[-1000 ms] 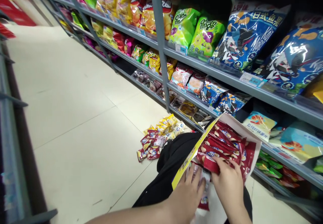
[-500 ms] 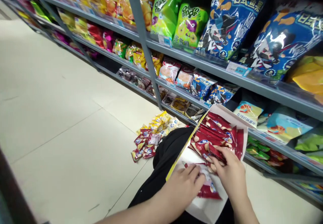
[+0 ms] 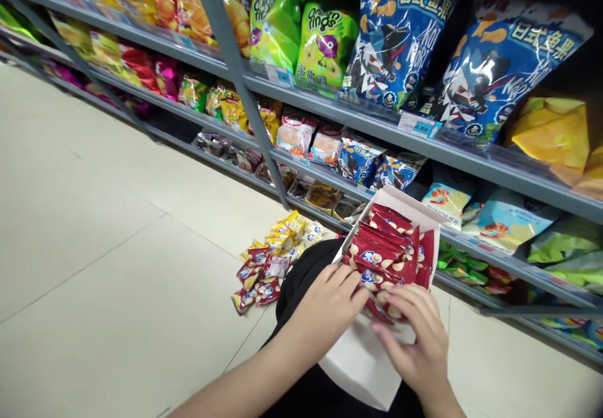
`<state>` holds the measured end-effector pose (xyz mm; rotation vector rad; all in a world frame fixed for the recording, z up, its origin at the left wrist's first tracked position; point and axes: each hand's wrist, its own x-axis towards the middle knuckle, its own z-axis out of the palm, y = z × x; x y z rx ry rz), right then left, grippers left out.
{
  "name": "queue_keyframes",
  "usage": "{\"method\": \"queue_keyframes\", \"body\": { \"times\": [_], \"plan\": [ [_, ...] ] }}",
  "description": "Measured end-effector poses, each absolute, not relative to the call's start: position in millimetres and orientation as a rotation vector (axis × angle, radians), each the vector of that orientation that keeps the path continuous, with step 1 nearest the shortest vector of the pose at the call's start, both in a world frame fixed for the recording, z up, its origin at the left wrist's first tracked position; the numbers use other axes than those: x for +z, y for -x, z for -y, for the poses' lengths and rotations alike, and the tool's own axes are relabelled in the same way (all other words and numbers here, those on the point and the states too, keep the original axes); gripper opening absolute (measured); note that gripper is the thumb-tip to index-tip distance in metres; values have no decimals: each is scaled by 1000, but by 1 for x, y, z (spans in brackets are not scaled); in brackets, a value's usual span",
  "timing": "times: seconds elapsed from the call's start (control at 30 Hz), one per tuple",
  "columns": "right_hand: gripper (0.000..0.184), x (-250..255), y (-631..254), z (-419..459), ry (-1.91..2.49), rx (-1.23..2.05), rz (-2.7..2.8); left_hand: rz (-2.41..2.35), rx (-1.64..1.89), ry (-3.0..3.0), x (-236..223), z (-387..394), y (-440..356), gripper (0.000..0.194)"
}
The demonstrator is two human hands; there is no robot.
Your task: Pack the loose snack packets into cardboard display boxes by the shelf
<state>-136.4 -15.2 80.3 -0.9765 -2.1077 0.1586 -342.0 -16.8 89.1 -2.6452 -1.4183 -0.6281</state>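
A white open box [image 3: 362, 361] rests tilted on my lap, its far part filled with rows of red snack packets [image 3: 386, 242]. My left hand [image 3: 332, 302] reaches over the box's left side, fingers curled on the nearest packet. On the other side of that packet, my right hand [image 3: 419, 330] has its fingers over the top and its thumb lower down, near the bare white bottom. The packet between the hands is partly hidden by my fingers.
Loose red packets [image 3: 257, 280] and yellow packets [image 3: 285, 233] lie on the tiled floor [image 3: 117, 267] beside my knee. Grey shelving [image 3: 325, 101] runs close in front, holding blue snack bags [image 3: 391, 41] and green snack bags [image 3: 325, 44]. A slanted post [image 3: 235, 60] stands left of centre.
The packet that lay in the near part of the box has moved up against the rows, baring the white bottom. My left hand has shifted farther up the box. The view has turned slightly right.
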Motion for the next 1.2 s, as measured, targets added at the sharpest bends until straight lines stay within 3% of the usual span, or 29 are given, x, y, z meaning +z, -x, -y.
{"method": "queue_keyframes", "body": {
  "times": [0.07,0.13,0.27,0.4,0.5,0.67,0.8,0.9,0.97,1.13,1.2],
  "plan": [
    [41,72,143,17,1106,73,2203,1503,-506,2679,86,12,340,7],
    [37,63,149,18,1232,-18,2236,1543,-471,2669,82,7,338,9],
    [44,57,152,23,1277,-51,2239,1565,-799,2471,73,2,341,20],
    [50,54,139,28,1351,-12,1825,1875,-1102,2440,58,0,350,24],
    [55,46,124,24,1533,259,1421,2126,-1215,2568,46,0,356,16],
    [59,42,104,6,1633,1033,1252,2419,-801,2379,46,5,348,21],
    [62,55,83,-8,1677,1017,1441,2463,-450,2362,61,19,329,29],
    [59,70,64,-18,1682,1052,1644,2397,-517,2374,64,29,319,22],
    [54,81,57,-21,1713,976,1773,2298,-657,2311,60,30,316,19],
    [37,102,88,-1,1478,-40,1869,2123,-816,2196,43,24,315,26],
    [31,102,111,8,1228,34,2103,2077,-844,2193,39,24,315,26]
  ]
}}
